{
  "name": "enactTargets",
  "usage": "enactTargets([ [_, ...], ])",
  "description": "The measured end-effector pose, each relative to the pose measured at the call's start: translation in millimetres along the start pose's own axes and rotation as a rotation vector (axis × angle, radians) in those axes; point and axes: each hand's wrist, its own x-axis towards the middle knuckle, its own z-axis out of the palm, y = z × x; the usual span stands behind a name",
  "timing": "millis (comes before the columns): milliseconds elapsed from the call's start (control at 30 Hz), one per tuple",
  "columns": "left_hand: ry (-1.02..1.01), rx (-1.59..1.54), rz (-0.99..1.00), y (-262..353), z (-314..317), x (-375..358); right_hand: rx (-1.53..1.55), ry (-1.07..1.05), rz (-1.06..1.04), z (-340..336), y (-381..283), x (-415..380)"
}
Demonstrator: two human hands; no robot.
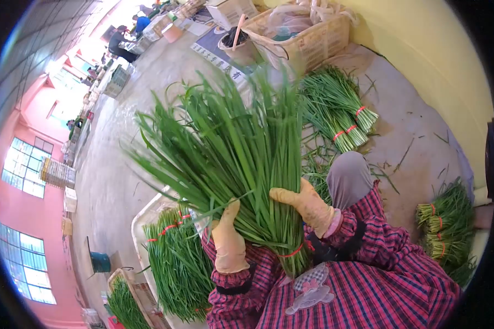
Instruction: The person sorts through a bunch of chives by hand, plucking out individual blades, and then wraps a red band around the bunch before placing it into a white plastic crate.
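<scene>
A large bundle of garlic chives stands tilted before my chest, its long green leaves fanning out at the top. A red band circles it near the cut ends, close to my apron. My left hand, in a pale rubber glove, grips the bundle's left side with the thumb over the leaves. On the opposite side my right hand, also gloved, presses round the stems with its thumb pointing inward. The fingers of both hands are partly hidden behind the leaves.
More banded chives lie in a white crate at left, on the floor sheet at upper right, and in a pile at far right. A plastic basket and bucket stand ahead. People work far off.
</scene>
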Motion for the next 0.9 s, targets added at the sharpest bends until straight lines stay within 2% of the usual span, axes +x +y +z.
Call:
enactTargets([
  [67, -0.024, 0.249, 0.19, -16, -20, 6, 0.135, -0.006, 0.108, -13, 6, 6],
  [100, 0.065, -0.01, 0.016, -8, -10, 1, 0.131, -0.039, 0.112, -16, 6, 7],
  [133, 0.069, -0.009, 0.016, -11, -14, 1, 0.132, -0.041, 0.116, -17, 7, 8],
  [200, 0.028, 0.108, 0.135, -18, -23, 4, 0.138, -0.056, 0.142, -19, 8, 8],
  [367, 0.043, 0.138, 0.112, -13, -16, 2, 0.156, -0.059, 0.139, -17, 8, 10],
  [400, 0.022, 0.142, 0.105, -13, -15, 1, 0.168, -0.05, 0.147, -17, 8, 9],
  [433, -0.046, 0.081, -0.03, -15, -26, 6, 0.167, -0.048, 0.149, -17, 8, 8],
  [533, 0.028, 0.069, -0.069, -4, -5, 0, 0.169, -0.077, 0.096, -17, 10, 11],
  [633, -0.081, 0.239, -0.01, 4, -6, -2, 0.226, -0.042, 0.082, -24, 16, 13],
  [667, -0.079, 0.238, -0.01, 6, -10, -3, 0.263, -0.029, 0.081, -25, 15, 14],
  [767, -0.26, 0.193, 0.122, 22, -6, -11, 0.322, 0.009, 0.085, -33, 10, 21],
  [833, -0.253, 0.209, 0.11, 31, -17, -21, 0.348, 0.105, 0.081, -38, 7, 23],
  [900, -0.226, 0.228, 0.119, 33, -33, -32, 0.399, 0.08, 0.079, -45, 1, 27],
])
